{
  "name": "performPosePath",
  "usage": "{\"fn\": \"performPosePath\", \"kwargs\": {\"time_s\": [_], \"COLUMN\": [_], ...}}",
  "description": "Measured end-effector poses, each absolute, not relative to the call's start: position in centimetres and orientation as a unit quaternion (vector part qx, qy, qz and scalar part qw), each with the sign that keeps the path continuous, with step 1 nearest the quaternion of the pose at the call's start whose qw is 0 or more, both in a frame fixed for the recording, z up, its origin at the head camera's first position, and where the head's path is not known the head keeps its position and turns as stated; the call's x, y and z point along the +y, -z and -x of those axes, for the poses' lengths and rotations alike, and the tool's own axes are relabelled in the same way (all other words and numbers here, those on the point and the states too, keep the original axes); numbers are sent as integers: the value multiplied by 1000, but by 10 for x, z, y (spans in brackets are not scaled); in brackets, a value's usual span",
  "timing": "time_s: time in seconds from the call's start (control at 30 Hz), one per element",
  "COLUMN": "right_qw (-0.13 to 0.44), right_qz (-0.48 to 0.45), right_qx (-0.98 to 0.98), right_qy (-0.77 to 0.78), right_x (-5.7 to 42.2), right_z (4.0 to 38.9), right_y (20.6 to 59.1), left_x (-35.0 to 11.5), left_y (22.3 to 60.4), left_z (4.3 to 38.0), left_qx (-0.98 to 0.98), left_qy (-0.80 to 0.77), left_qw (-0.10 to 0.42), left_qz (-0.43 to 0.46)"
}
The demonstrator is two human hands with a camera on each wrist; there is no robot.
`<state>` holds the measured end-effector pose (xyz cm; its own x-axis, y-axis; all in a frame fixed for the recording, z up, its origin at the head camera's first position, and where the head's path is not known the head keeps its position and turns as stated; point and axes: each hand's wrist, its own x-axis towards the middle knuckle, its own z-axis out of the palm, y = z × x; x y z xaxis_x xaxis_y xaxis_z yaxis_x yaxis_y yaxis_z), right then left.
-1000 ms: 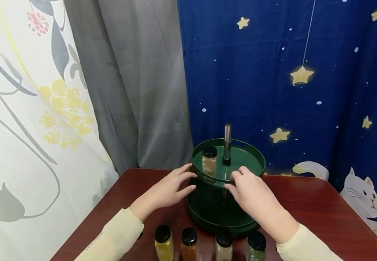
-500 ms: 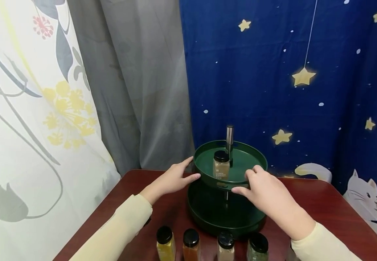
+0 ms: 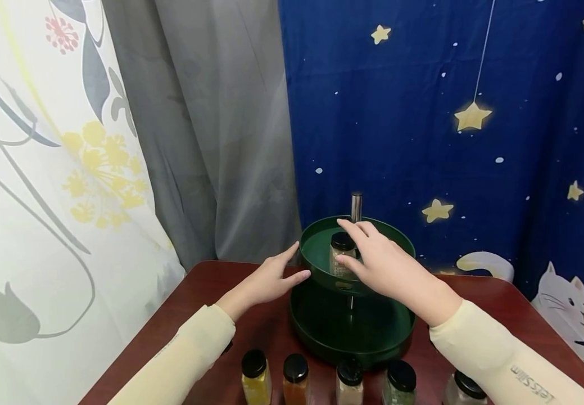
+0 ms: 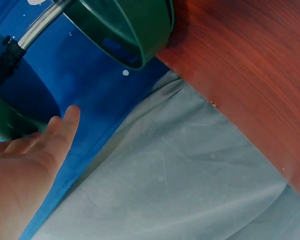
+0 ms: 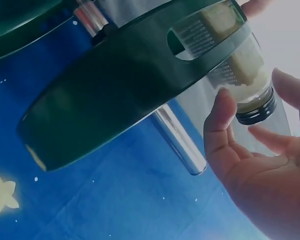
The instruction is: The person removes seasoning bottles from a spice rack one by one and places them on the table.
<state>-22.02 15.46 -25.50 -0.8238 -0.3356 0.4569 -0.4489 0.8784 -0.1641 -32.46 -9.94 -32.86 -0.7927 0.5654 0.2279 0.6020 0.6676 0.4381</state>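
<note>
A small clear jar of tan powder with a black lid (image 3: 342,242) stands in the upper tray (image 3: 317,246) of a green two-tier turntable. My right hand (image 3: 388,261) reaches over the tray's front, its thumb and fingers spread around the jar. In the right wrist view, gaps show between the fingers and the jar's black lid (image 5: 257,111). My left hand (image 3: 266,278) is at the tray's left side, fingertips right at the rim and fingers nearly straight. The left wrist view shows this hand (image 4: 37,162) beside the green wall.
Along the near side of the table (image 3: 251,332) stand several black-lidded jars, including a yellow one (image 3: 256,388), an orange-brown one (image 3: 295,388) and a green one (image 3: 398,391). A metal post (image 3: 356,206) rises through the upper tray. Curtains hang behind.
The upper tray has turned, carrying the jar to the right and toward the front. My right hand has left the front rim and moved up around the jar. My left hand stays at the rim.
</note>
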Motion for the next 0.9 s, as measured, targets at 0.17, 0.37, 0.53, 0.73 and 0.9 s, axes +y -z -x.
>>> {"fn": "performPosePath", "kwargs": {"time_s": [0.17, 0.37, 0.53, 0.73, 0.9], "right_qw": [206, 220, 203, 206, 218], "right_qz": [-228, -239, -236, -236, -239], "right_qx": [-939, -929, -929, -926, -922], "right_qy": [-157, -176, -201, -213, -212], "right_x": [151, 151, 151, 151, 153], "right_z": [225, 228, 231, 232, 233], "right_y": [255, 251, 249, 253, 255], "left_x": [-99, -99, -99, -100, -100], "left_y": [330, 329, 331, 332, 331], "left_z": [323, 319, 316, 313, 310], "left_qx": [-912, -915, -923, -922, -918], "left_qy": [254, 243, 225, 220, 228], "left_qw": [34, 36, 34, 36, 40], "left_qz": [321, 319, 310, 316, 322]}}
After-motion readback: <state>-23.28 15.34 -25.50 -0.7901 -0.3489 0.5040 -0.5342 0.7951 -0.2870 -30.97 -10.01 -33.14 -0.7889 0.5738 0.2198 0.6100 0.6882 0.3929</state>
